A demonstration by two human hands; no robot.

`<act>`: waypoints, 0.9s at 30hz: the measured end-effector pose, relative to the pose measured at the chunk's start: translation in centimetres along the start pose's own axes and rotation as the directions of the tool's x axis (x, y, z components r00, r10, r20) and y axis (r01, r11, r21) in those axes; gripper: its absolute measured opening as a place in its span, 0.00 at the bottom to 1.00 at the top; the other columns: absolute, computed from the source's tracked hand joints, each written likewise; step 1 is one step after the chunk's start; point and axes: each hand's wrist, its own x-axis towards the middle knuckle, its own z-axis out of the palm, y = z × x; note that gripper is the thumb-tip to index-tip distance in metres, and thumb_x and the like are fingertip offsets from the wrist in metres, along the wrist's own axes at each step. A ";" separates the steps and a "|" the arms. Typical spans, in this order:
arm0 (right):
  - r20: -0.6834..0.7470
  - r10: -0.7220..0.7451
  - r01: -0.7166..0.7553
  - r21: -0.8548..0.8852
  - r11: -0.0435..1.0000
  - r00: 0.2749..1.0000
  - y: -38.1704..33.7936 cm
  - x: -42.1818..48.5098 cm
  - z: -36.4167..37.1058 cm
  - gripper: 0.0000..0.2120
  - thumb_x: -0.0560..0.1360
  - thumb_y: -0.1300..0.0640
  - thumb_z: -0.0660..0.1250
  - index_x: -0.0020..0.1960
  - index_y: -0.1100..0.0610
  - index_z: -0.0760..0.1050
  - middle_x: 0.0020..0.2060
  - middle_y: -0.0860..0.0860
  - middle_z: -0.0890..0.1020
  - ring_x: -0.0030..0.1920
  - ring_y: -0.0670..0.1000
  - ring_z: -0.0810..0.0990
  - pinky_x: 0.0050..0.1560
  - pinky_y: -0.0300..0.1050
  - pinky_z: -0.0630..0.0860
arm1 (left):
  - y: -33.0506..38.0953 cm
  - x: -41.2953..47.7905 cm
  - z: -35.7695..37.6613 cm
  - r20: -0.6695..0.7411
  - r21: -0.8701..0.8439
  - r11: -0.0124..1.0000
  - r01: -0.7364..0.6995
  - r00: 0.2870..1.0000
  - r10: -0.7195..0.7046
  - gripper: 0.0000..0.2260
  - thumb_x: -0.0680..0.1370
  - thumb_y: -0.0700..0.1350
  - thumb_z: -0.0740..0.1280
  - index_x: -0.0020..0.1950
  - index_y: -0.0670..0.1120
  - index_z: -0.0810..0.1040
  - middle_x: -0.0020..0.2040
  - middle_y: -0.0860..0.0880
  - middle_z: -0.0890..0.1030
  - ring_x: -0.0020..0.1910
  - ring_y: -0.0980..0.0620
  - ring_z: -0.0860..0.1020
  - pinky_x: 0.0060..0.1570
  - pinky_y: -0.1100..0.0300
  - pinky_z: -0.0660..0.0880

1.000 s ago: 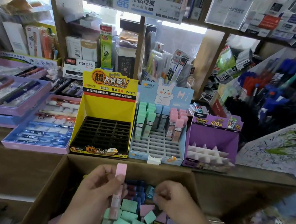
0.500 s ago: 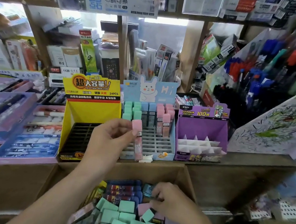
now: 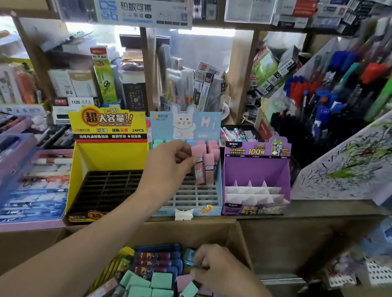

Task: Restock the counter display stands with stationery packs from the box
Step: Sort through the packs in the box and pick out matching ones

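Note:
My left hand [image 3: 167, 160] pinches a pink-capped lead pack [image 3: 198, 163] by its top, upright over the grid of the blue bunny display stand [image 3: 216, 201], right beside the pink packs standing there. Green packs stand at that stand's back left. My right hand [image 3: 218, 267] is down in the cardboard box [image 3: 233, 238], fingers curled among the packs; what it grips is hidden. The box holds several green-capped packs [image 3: 161, 281], pink ones and dark blue tubes [image 3: 158, 259]. The yellow stand [image 3: 104, 153] has a bare black grid. White dividers fill the purple stand [image 3: 256, 173].
Lilac and blue pen trays [image 3: 20, 202] lie at the left of the wooden counter. A slanted rack of pens [image 3: 346, 93] and a scribbled test sheet [image 3: 369, 151] rise at the right. Shelves packed with stationery stand behind the display stands.
My left hand lifted the pink pack out of the box and carried it forward and right to the blue stand's pink column. My right hand stayed in the box.

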 end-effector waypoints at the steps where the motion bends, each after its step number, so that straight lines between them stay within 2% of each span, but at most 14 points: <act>1: 0.002 -0.004 0.004 0.004 1.000 1.000 0.0 0.0 0.0 0.10 0.79 0.53 0.70 0.60 0.50 0.77 0.49 0.47 0.79 0.48 0.48 0.81 0.41 0.40 0.74 | 0.0 0.2 0.2 -0.005 0.033 0.999 -0.010 1.000 0.010 0.02 0.77 0.41 0.73 0.48 0.47 0.84 0.40 0.52 0.84 0.42 0.53 0.83 0.47 0.52 0.83; 5: 0.013 -0.019 0.018 0.010 1.000 1.000 0.0 -0.1 -0.1 0.12 0.79 0.53 0.70 0.62 0.51 0.77 0.53 0.48 0.80 0.52 0.49 0.81 0.48 0.43 0.78 | -0.1 0.6 0.8 0.001 0.055 0.998 -0.027 1.000 0.027 0.03 0.77 0.42 0.74 0.47 0.49 0.83 0.39 0.55 0.84 0.41 0.58 0.82 0.44 0.61 0.80; 6: 0.013 -0.022 0.022 0.010 1.000 1.000 0.0 -0.1 -0.1 0.13 0.79 0.53 0.70 0.63 0.51 0.77 0.52 0.48 0.80 0.52 0.49 0.81 0.47 0.42 0.77 | -0.2 0.7 0.9 0.005 0.046 0.999 -0.025 1.000 0.024 0.03 0.77 0.42 0.74 0.46 0.50 0.83 0.39 0.55 0.84 0.41 0.58 0.82 0.43 0.62 0.80; 9: 0.007 -0.036 0.036 0.019 0.999 0.999 0.2 -0.1 -0.1 0.13 0.79 0.53 0.70 0.62 0.51 0.77 0.50 0.47 0.80 0.51 0.48 0.81 0.43 0.39 0.74 | -0.5 0.8 1.0 0.008 0.051 0.999 -0.019 1.000 0.019 0.01 0.77 0.42 0.74 0.48 0.48 0.84 0.40 0.54 0.85 0.42 0.56 0.83 0.45 0.58 0.82; 13: 0.003 -0.036 0.036 0.021 0.999 0.999 0.3 0.1 -0.1 0.13 0.79 0.52 0.70 0.63 0.50 0.77 0.50 0.45 0.80 0.51 0.46 0.80 0.48 0.39 0.76 | -0.5 0.8 0.9 0.010 0.065 0.998 -0.025 1.000 0.024 0.03 0.78 0.42 0.73 0.46 0.49 0.83 0.39 0.54 0.84 0.40 0.56 0.83 0.45 0.57 0.83; 16: 0.008 -0.033 0.033 0.030 0.999 0.999 0.3 0.1 0.0 0.13 0.79 0.52 0.70 0.62 0.49 0.77 0.50 0.45 0.81 0.50 0.45 0.81 0.46 0.38 0.76 | -0.5 0.8 0.9 0.033 0.084 0.996 -0.041 0.999 0.038 0.05 0.78 0.41 0.72 0.45 0.51 0.81 0.38 0.54 0.83 0.40 0.56 0.83 0.47 0.56 0.83; 22: 0.005 -0.028 0.028 0.010 1.000 1.000 0.4 0.2 0.0 0.13 0.79 0.51 0.70 0.63 0.48 0.77 0.53 0.46 0.81 0.51 0.44 0.81 0.49 0.40 0.78 | -0.7 1.0 1.5 0.057 0.155 0.986 -0.064 0.997 0.056 0.03 0.79 0.40 0.71 0.51 0.45 0.85 0.42 0.50 0.85 0.42 0.53 0.83 0.50 0.52 0.83; 27: -0.004 -0.034 0.034 0.009 0.999 0.999 0.5 0.2 0.0 0.13 0.79 0.51 0.70 0.62 0.48 0.77 0.54 0.46 0.81 0.51 0.44 0.81 0.48 0.38 0.77 | -1.1 1.2 2.0 0.074 0.235 0.969 -0.080 0.995 0.064 0.04 0.79 0.41 0.72 0.51 0.44 0.86 0.41 0.50 0.86 0.41 0.54 0.83 0.48 0.52 0.83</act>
